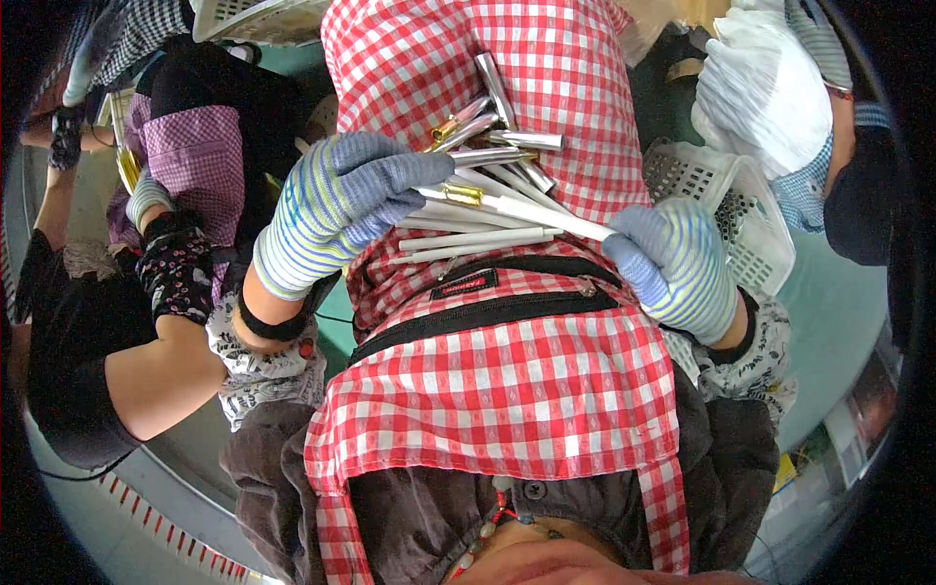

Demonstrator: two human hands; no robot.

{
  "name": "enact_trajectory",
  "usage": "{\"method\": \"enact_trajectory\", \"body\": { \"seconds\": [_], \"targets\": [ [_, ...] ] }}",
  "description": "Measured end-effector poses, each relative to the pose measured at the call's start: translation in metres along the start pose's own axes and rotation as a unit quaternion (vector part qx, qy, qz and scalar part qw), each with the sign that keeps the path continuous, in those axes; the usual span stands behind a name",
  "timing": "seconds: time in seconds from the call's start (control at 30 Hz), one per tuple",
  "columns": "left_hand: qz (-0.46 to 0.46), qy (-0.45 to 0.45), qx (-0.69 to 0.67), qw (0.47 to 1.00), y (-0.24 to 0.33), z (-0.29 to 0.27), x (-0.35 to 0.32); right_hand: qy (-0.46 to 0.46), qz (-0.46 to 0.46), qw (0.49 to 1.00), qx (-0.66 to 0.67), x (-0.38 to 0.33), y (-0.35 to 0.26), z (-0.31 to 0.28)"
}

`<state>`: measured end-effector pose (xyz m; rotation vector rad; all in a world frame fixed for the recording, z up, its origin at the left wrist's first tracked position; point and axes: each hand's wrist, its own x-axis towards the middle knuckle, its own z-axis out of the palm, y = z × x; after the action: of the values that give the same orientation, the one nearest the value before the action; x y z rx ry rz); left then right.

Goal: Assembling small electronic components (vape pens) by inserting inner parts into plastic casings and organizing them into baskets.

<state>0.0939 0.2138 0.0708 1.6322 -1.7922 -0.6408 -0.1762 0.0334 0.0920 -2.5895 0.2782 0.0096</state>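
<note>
A slim white rod (546, 212) with a gold band near its left end stretches between my hands, above my lap. My right hand (673, 258), in a striped knit glove, is closed round its right end. On the other side, my left hand (341, 210), gloved alike, pinches close to the gold band; its fingers partly hide that end. Beneath lie several loose white rods (478, 238) on my red-and-white checked apron (487, 390). Just beyond them is a loose pile of silver tubes (497, 90), some with gold fittings.
To my right stands a white perforated basket (751, 210), with a person in a white garment (765, 88) behind it. Another person with a purple checked apron (195, 161) sits close on my left. At the far left edge of my lap is a pale basket (258, 21).
</note>
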Motion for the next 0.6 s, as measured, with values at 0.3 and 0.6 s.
{"method": "enact_trajectory", "body": {
  "seconds": [0.3,0.6],
  "targets": [
    [0.106,0.008,0.086,0.991,0.015,0.003,0.022,-0.106,0.089,0.920,0.367,0.004,0.021,0.020],
    [0.121,-0.125,0.090,0.981,0.055,0.039,0.071,0.111,0.036,0.982,0.146,-0.056,0.085,0.000]
  ]
}}
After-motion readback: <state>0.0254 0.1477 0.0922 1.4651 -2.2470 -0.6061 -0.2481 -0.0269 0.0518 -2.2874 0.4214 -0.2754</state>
